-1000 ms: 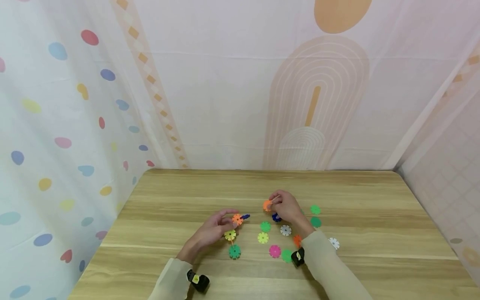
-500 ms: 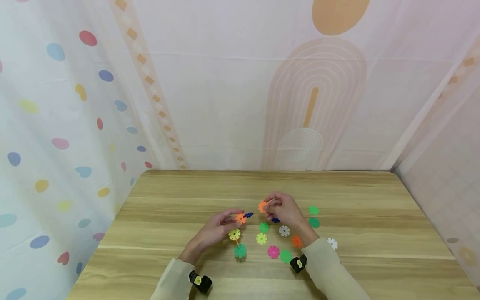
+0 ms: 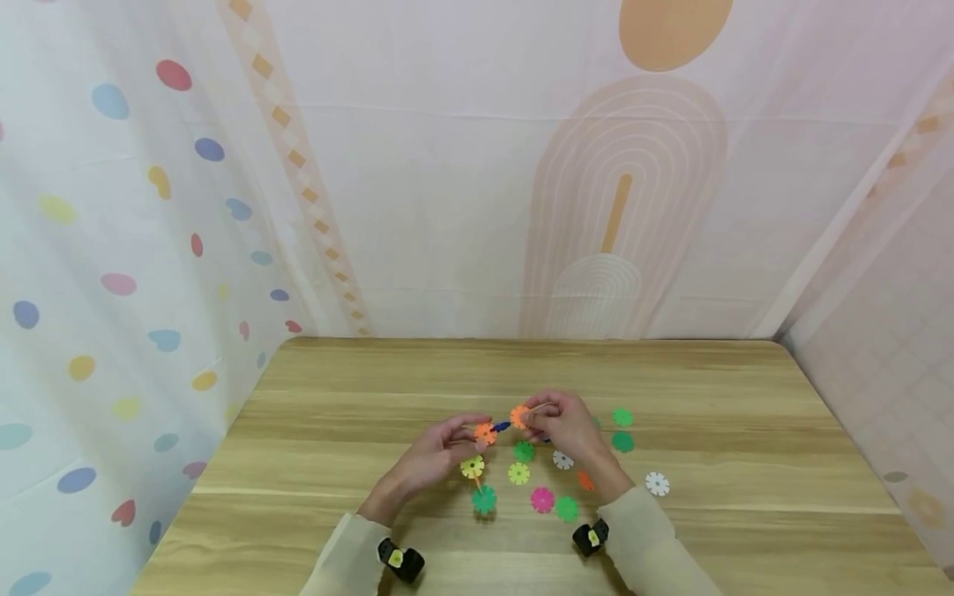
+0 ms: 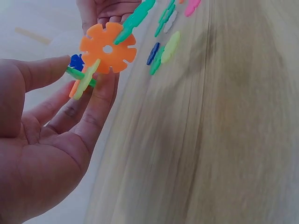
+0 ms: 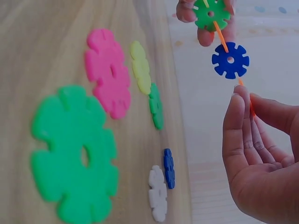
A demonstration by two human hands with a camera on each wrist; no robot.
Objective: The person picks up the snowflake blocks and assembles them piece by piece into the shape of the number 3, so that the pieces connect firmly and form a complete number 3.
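Note:
My left hand pinches a small assembly of slotted snowflake discs: an orange disc, a blue disc, a yellow disc and a green disc. In the left wrist view the left hand holds it from below, the orange disc facing the camera. My right hand pinches a single orange disc right beside the blue one. In the right wrist view the right hand holds that orange disc edge-on just under the blue disc. Whether they are joined is unclear.
Loose discs lie on the wooden table below and right of the hands: green, yellow, pink, green, white, two green. Patterned cloth walls stand on three sides.
The two hands have come together. The right hand has carried its orange disc left, up to the blue disc of the assembly; the left hand has shifted slightly right.

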